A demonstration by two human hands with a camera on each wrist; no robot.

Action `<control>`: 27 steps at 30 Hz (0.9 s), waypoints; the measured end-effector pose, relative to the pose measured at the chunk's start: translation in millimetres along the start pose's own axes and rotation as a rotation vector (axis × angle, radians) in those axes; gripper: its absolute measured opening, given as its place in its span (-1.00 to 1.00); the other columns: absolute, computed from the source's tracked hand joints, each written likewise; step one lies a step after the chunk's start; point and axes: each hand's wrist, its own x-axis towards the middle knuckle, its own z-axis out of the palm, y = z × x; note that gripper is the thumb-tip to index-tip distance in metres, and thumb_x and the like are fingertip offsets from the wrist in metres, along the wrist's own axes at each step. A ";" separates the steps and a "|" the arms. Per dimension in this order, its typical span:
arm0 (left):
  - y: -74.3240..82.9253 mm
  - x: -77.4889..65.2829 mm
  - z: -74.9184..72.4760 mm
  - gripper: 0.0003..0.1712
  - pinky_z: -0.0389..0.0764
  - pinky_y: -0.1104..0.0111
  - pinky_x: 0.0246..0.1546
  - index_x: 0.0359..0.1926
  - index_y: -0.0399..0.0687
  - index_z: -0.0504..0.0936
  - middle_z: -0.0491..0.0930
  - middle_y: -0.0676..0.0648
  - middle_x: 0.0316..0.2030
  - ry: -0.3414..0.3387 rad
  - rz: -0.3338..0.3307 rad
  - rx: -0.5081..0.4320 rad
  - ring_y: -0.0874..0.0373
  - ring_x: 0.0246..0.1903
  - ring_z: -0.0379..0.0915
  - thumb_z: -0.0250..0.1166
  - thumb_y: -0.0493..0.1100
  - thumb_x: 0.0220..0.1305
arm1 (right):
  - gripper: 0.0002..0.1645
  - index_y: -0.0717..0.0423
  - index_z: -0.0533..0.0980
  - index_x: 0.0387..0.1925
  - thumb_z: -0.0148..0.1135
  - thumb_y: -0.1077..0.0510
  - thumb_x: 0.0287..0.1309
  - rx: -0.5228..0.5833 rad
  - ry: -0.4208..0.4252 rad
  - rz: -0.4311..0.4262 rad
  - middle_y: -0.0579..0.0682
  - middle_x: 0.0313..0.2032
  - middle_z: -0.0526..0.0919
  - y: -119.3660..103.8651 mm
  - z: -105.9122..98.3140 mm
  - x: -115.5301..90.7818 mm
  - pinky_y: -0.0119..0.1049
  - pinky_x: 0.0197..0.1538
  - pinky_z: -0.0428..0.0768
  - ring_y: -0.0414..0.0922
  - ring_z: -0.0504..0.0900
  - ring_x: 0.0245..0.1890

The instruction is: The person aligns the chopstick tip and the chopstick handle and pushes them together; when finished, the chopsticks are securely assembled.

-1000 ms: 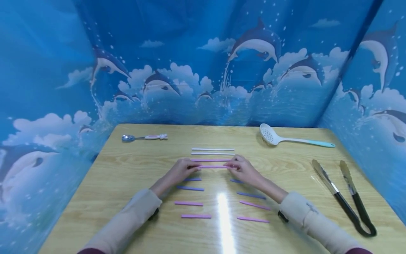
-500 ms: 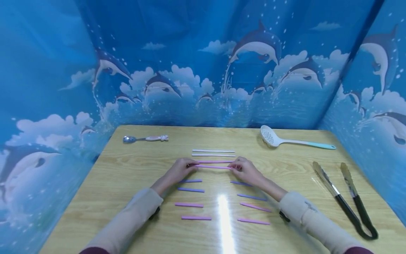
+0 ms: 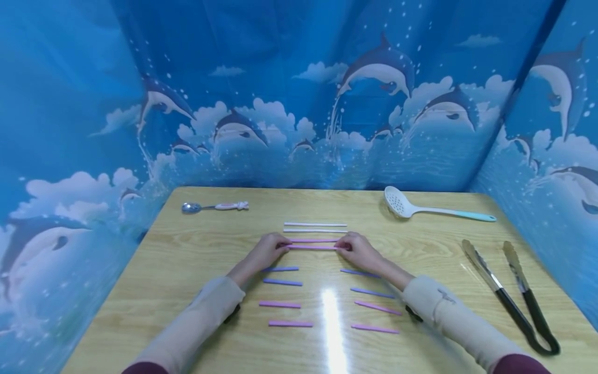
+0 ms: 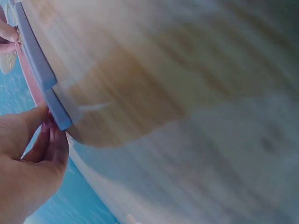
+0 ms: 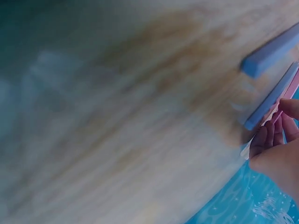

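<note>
A long thin pink stick (image 3: 312,248) stretches between both hands, low over the wooden table. My left hand (image 3: 268,249) pinches its left end between thumb and fingertips, and my right hand (image 3: 362,250) pinches the right end likewise. Just behind it, a second pink stick (image 3: 313,240) lies parallel, its ends overlapped by the hands. Two white sticks (image 3: 315,230) lie farther back. Nearer the body are short blue sticks (image 3: 282,282) on the left and matching blue sticks (image 3: 372,293) on the right. Close to the left fingertips in the left wrist view is a blue stick (image 4: 58,112).
Short pink sticks (image 3: 290,323) lie at the front left, with more pink sticks (image 3: 375,329) at the front right. A spoon (image 3: 215,206) rests at the back left. At the back right lies a white skimmer (image 3: 399,202); black-handled tongs (image 3: 520,306) lie spread at the right.
The held pink stick has shifted slightly backward, narrowing the gap to the pink stick behind it. Both hands keep their pinch on its ends.
</note>
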 end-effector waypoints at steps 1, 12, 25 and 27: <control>0.7 0.1 0.0 -0.79 0.60 0.21 -0.14 -0.16 -0.31 0.66 0.65 -0.20 -0.27 0.003 -0.004 0.000 -0.01 -0.24 0.56 0.30 -0.36 0.15 | -0.94 0.29 0.64 -0.39 0.31 0.35 0.04 -0.001 0.000 0.002 -0.03 -0.49 0.53 0.2 0.4 0.4 -0.41 -0.35 0.48 -0.22 0.44 -0.44; 1.9 1.2 1.4 -0.83 0.60 0.24 -0.18 -0.21 -0.30 0.68 0.64 -0.18 -0.32 0.020 -0.003 0.016 0.02 -0.28 0.55 0.31 -0.38 0.13 | -0.95 0.26 0.64 -0.38 0.30 0.34 0.05 -0.013 -0.012 0.035 -0.06 -0.49 0.52 1.3 2.0 1.7 -0.40 -0.34 0.44 -0.23 0.41 -0.43; -0.9 2.1 2.4 -0.85 0.58 0.19 -0.15 -0.24 -0.30 0.68 0.64 -0.17 -0.34 0.040 0.007 0.036 0.00 -0.29 0.54 0.32 -0.38 0.12 | -0.93 0.26 0.64 -0.36 0.30 0.34 0.06 -0.049 -0.009 0.052 -0.01 -0.45 0.55 -0.2 -0.3 1.5 -0.33 -0.28 0.46 -0.15 0.45 -0.38; -0.7 2.5 2.3 -0.85 0.58 0.19 -0.15 -0.23 -0.30 0.68 0.64 -0.17 -0.35 0.039 -0.001 0.032 0.00 -0.29 0.54 0.32 -0.37 0.12 | -0.93 0.26 0.64 -0.36 0.30 0.34 0.06 -0.050 -0.005 0.049 -0.01 -0.44 0.56 0.0 -0.7 1.2 -0.32 -0.27 0.47 -0.14 0.46 -0.37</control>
